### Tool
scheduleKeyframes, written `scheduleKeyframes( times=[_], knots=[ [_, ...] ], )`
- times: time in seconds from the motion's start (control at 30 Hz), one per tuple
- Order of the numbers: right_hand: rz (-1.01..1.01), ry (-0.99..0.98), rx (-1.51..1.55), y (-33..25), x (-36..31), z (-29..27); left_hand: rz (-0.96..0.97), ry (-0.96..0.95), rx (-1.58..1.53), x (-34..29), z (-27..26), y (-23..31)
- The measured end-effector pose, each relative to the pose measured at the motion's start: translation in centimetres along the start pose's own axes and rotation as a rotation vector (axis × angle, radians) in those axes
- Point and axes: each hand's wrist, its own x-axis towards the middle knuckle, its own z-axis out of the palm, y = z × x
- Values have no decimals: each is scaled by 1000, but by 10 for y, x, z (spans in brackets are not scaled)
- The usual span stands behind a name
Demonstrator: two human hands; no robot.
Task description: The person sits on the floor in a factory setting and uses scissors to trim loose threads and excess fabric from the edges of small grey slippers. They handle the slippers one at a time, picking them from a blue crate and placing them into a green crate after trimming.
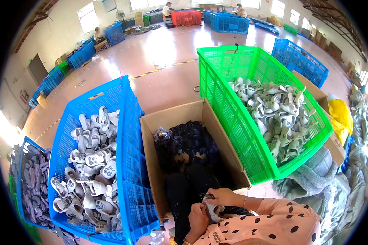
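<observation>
My left hand [198, 219] is closed on the edge of a small light-grey shoe [214, 211], held low in front of my body. Just right of it, my right hand [221, 197] is also closed, with a small dark metal tool [207, 196] that looks like thread snips poking out of its fingers against the shoe. My palms hide part of both things. Beyond my hands stands an open cardboard box [173, 112] with dark scraps [192, 141] inside. My dark-clad legs reach into the box's near end.
At left, a tall blue crate [131, 134] holds many grey shoes [96, 163]; a lower crate beyond it holds purplish pieces [32, 179]. A green crate [221, 98] of grey shoes flanks the box at right. Grey cloth [315, 171] and a yellow bag [340, 116] lie farther right.
</observation>
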Motion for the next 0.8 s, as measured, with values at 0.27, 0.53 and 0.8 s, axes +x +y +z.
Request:
scheduleKeyframes(
  times=[0.27, 0.53, 0.8],
  knots=[
    [35, 48, -27, -2, -6, -5, -350, -100, -655, 0, 8, -6],
    [-54, 150, -64, -6, -9, 5, -447, -263, -1163, -10, -3, -16],
    [-101, 234, -5, -7, -12, 6, -439, -242, -984, -7, 2, -12]
  ],
)
